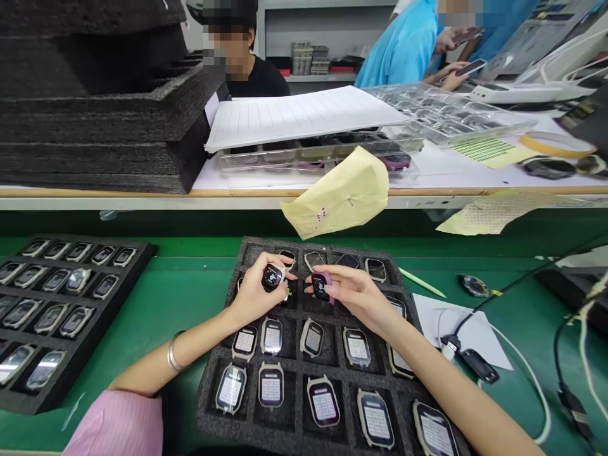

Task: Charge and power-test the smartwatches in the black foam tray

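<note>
Two watches in hand: a pale-cased watch (272, 277) is sitting in the left fingers (273, 256), and a purple-edged watch (320, 287) is sitting in the right fingers (339, 270); their dark screens are glowing.
Left fingers: they are clamping the pale-cased watch, pressing its edges between thumb and forefinger.
Right fingers: they are pinching the purple-edged watch from its right side; its underside is hiding from view, so the exact grip there is staying uncertain.
Handling: both watches are probably feeling light and stiff, their glass looking slippery and easily scratched; the case rim is offering the safest hold.
Foam tray (206, 396): directly below the fingers, its black, grainy block is forming squarish pockets.
Seated watches (324, 400): nearer the wearer than the fingers, they are showing rounded-rectangle frames and glossy glass.
Second foam tray (130, 272): well left of the fingers, it is cradling more watches.
Tabletop (185, 278): beneath the fingers and trays, it is showing smooth green.
Yellow paper (351, 196): just beyond the fingers, it is curling, thin and creased.
</note>
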`<state>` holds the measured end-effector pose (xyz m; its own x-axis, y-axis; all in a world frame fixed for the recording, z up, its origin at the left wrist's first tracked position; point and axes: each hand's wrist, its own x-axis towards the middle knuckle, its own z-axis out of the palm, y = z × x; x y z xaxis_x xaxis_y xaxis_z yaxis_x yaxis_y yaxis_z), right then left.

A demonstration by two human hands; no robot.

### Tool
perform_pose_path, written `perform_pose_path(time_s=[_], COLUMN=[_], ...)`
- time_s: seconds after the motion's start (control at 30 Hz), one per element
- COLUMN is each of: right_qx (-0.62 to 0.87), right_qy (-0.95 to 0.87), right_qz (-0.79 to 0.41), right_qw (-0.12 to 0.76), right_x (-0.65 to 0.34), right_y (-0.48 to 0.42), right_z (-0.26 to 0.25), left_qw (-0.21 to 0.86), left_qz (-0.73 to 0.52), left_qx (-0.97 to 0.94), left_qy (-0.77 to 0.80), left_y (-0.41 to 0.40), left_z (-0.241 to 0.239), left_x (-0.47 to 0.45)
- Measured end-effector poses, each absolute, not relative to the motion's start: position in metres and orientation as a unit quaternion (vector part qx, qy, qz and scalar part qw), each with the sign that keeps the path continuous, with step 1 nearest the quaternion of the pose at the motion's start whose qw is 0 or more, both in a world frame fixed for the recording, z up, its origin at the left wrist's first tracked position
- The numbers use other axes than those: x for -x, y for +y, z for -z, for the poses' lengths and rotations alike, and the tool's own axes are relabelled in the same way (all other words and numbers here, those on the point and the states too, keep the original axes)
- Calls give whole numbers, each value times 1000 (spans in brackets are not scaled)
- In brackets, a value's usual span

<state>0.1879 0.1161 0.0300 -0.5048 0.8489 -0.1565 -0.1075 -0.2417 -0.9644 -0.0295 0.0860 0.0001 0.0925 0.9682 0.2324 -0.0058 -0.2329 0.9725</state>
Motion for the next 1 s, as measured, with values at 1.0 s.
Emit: perform_pose_path(time_s=[1.0], right_qx=[329], right_qy=[-511], right_qz=[-727], right_qw=[319], right_x=[-193], right_y=[117], right_z=[-23], left_qw=[517], left_qz=[-537], left_qx=[-533], left_qy=[400], left_y=[87], left_z=[6], left_x=[17])
